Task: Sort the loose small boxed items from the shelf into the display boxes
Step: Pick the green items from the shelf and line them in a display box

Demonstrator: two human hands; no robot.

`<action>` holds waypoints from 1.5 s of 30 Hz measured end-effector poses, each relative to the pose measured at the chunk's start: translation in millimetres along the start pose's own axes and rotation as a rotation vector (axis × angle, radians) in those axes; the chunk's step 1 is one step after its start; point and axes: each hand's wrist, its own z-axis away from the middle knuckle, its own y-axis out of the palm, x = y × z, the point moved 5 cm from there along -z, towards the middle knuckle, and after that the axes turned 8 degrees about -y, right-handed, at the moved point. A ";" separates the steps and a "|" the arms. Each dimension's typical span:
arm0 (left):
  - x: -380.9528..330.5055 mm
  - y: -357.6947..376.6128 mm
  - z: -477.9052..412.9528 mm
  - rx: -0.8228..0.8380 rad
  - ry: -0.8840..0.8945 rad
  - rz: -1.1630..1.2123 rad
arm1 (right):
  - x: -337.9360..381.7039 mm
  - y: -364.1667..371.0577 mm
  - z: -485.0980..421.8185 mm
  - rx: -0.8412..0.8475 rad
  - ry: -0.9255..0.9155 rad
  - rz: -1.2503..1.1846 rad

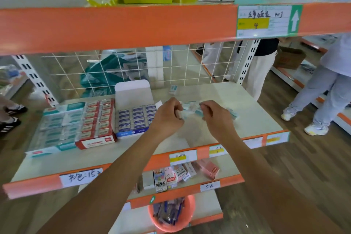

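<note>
Teal display box (57, 119): farthest left on the shelf (247, 123). It holds rows of teal-and-white packs, probably the same kind as the held items.
Red display box (96, 119): touches the teal one on its right side and is filled in rows.
Blue display box (133, 119): the lid flap stands upright at the rear and the rows look nearly full. It sits just left of the left hand.
Left hand (168, 115): above the shelf, fingers curled round the left end of the held boxes.
Held boxes (190, 108): a small teal-and-white cluster spanning the gap between the two hands. The number of boxes cannot be told through the blur.
Right hand (214, 115): fingertips pinch the right end of the same cluster.
Loose boxes (233, 114): lying flat on the shelf, just right of the right hand.
Rear box (173, 89): a single box, apart from the rest, near the wire grid.
Handling: judged light, with stiff card walls. Any film wrap is likely slippery, and the corners will crush if squeezed hard.
Grip point: hold across the two long faces with thumb opposite fingers. Support a stack at both ends so that no box slides out.
</note>
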 end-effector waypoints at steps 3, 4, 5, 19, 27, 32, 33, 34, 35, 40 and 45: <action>10.1 -14.3 2.4 0.003 -0.015 0.055 | 11.5 8.6 -3.1 0.020 -0.010 -0.053; 12.5 -18.9 2.8 -0.002 -0.005 0.059 | 14.6 11.8 -4.2 0.034 -0.013 -0.060; 15.1 -23.7 3.4 -0.007 -0.001 0.052 | 17.6 15.5 -5.5 0.049 -0.016 -0.071; 72.3 -89.5 17.3 -0.109 -0.131 -0.045 | 70.1 84.0 -17.8 0.187 -0.088 -0.248; 105.0 -130.3 26.6 -0.158 -0.115 -0.155 | 116.2 119.8 -24.7 0.167 -0.286 -0.204; 126.0 -159.3 30.9 -0.183 -0.108 -0.254 | 138.4 143.2 -25.4 0.186 -0.369 -0.117; 130.8 -165.0 31.9 -0.192 -0.114 -0.257 | 143.1 147.9 -25.0 0.199 -0.370 -0.100; 136.3 -169.7 31.6 -0.198 -0.121 -0.257 | 148.0 152.8 -24.8 0.211 -0.380 -0.086; 141.4 -174.2 31.5 -0.203 -0.128 -0.258 | 153.5 157.6 -24.2 0.223 -0.395 -0.072; 163.1 -195.6 34.4 -0.207 -0.182 -0.270 | 174.2 182.8 -23.0 0.275 -0.434 -0.025; 186.2 -220.5 42.4 -0.203 -0.222 -0.310 | 196.2 206.0 -21.9 0.351 -0.471 0.056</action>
